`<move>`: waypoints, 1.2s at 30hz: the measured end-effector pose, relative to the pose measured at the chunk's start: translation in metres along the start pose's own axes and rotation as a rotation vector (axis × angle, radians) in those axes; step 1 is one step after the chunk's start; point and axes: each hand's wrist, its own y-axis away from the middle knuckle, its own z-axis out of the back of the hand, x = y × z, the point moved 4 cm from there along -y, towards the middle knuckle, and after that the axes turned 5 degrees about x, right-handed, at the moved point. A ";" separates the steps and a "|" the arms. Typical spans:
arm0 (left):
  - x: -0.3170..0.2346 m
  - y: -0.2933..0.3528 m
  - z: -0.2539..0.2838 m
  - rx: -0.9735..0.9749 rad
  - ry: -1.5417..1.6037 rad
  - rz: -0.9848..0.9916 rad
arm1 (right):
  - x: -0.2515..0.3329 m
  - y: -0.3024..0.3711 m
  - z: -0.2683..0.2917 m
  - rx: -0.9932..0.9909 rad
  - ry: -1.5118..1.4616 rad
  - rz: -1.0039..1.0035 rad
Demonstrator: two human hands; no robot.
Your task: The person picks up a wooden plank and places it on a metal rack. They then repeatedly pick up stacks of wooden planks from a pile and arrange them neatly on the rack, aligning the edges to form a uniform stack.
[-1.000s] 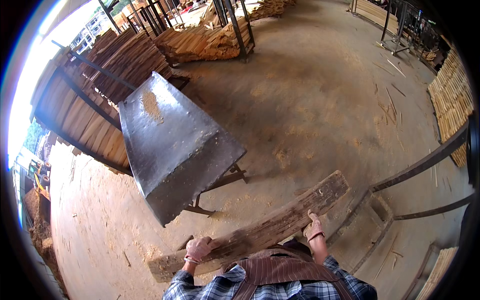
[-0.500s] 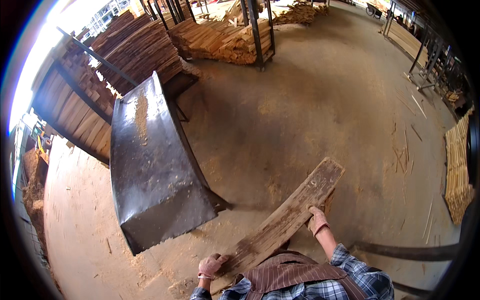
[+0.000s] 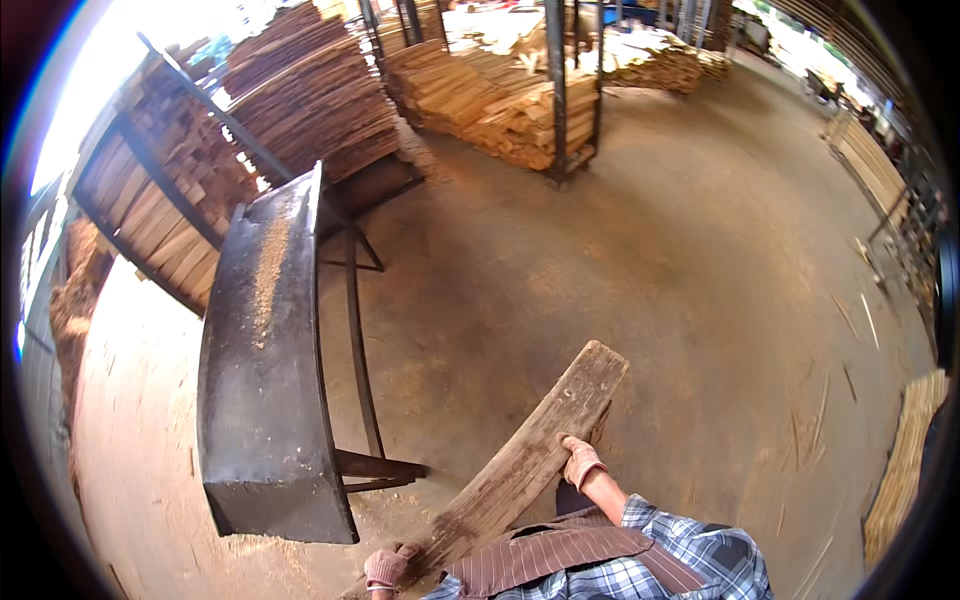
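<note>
A long, weathered wooden plank [image 3: 515, 478] lies slantwise across the front of my body, its far end pointing up and to the right. My right hand [image 3: 582, 461], in a pinkish knit glove, grips its right edge past the middle, thumb on top. At the near end my left hand [image 3: 386, 568], gloved alike, holds the plank's left side. The lower edge of the picture cuts off part of this near end. Another strip of wood shows under the plank by my right hand; whether it is a separate piece I cannot tell.
Left of the plank stands a black metal table [image 3: 255, 410] with a streak of sawdust [image 3: 268, 285]. Behind it, stacked boards [image 3: 310, 95] rise beside a metal rack [image 3: 560, 100] of lumber. More boards [image 3: 905, 470] and loose wood strips lie at the right.
The view has turned, so the table stands more upright and shows its legs. Both hands and the plank have shifted left and a little lower in the picture, the grip unchanged.
</note>
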 end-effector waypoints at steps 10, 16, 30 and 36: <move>-0.161 -0.036 0.014 -0.123 0.001 0.087 | 0.172 -0.149 -0.097 0.212 0.174 0.068; -0.231 -0.133 0.058 -0.095 0.247 0.284 | 0.242 -0.271 -0.158 0.218 0.109 0.047; -0.375 -0.341 0.275 -0.142 0.249 0.260 | 0.427 -0.453 -0.351 0.187 0.221 -0.101; -0.422 -0.447 0.376 -0.144 0.191 0.344 | 0.487 -0.566 -0.462 0.246 0.260 -0.051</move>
